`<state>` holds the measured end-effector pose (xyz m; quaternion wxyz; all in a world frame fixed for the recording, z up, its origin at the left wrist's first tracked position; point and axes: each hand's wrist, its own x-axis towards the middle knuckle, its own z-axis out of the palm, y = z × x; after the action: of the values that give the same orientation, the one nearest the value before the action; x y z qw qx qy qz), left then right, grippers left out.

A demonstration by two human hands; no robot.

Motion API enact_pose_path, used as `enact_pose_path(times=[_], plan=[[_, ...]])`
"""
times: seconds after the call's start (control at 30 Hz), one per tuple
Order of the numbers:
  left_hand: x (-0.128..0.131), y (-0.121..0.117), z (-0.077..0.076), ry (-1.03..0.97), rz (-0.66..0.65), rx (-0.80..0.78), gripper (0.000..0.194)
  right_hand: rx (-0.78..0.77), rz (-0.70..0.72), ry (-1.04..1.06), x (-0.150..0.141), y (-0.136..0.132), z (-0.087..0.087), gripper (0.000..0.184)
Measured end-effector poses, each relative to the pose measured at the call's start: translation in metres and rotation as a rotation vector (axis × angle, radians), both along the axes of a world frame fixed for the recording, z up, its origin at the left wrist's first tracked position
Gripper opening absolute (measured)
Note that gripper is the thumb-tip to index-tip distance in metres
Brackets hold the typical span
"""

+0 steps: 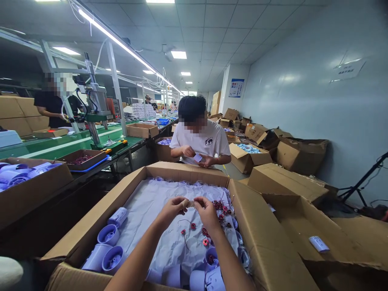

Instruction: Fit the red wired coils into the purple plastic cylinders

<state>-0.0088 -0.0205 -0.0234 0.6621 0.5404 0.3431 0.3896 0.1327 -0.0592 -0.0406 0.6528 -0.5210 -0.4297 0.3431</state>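
Both my hands meet over a large open cardboard box (248, 226). My left hand (173, 208) and my right hand (206, 211) are closed in a pinch on a small beige piece (190, 203) held between them. Below them a white plastic sheet (157, 218) covers the box's contents. Several small red coil parts with thin wires (222, 210) lie on the sheet close to my right hand. Pale lilac round plastic housings (109, 250) lie along the box's left and front edges.
A person in a white T-shirt (201, 141) sits across from me handling a small card. Open cardboard boxes (303, 153) crowd the floor on the right. A green conveyor table (60, 143) with a press machine (95, 109) runs along the left, another person behind it.
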Motion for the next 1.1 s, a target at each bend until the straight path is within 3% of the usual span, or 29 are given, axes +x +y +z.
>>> enact_pose_path(times=[0.1, 0.2, 0.37, 0.63, 0.77, 0.87, 1.0, 1.1], plan=[[0.000, -0.004, 0.001, -0.074, -0.043, -0.060, 0.043, -0.045, 0.017, 0.189, 0.000, 0.000, 0.003, 0.030], [0.001, -0.006, 0.002, -0.154, -0.053, -0.105, 0.042, -0.114, 0.137, 0.355, -0.004, -0.006, 0.007, 0.046], [0.003, -0.006, 0.001, -0.216, -0.050, -0.102, 0.040, -0.119, 0.375, 0.393, -0.012, -0.012, 0.008, 0.048], [0.006, -0.007, -0.001, -0.243, -0.058, -0.122, 0.037, -0.078, 0.111, 0.444, -0.011, -0.003, -0.001, 0.047], [0.004, -0.007, 0.001, -0.220, -0.035, -0.138, 0.041, -0.064, 0.086, 0.423, -0.009, -0.001, -0.001, 0.048], [0.003, -0.011, 0.003, -0.193, -0.033, -0.130, 0.045, -0.028, 0.045, 0.271, -0.010, -0.002, 0.000, 0.044], [0.005, -0.016, 0.002, -0.131, -0.150, -0.145, 0.051, 0.125, 0.010, -0.030, -0.012, -0.004, 0.000, 0.031], [0.007, -0.015, 0.000, -0.124, -0.161, -0.146, 0.049, 0.119, 0.018, -0.065, -0.012, -0.003, -0.003, 0.029]])
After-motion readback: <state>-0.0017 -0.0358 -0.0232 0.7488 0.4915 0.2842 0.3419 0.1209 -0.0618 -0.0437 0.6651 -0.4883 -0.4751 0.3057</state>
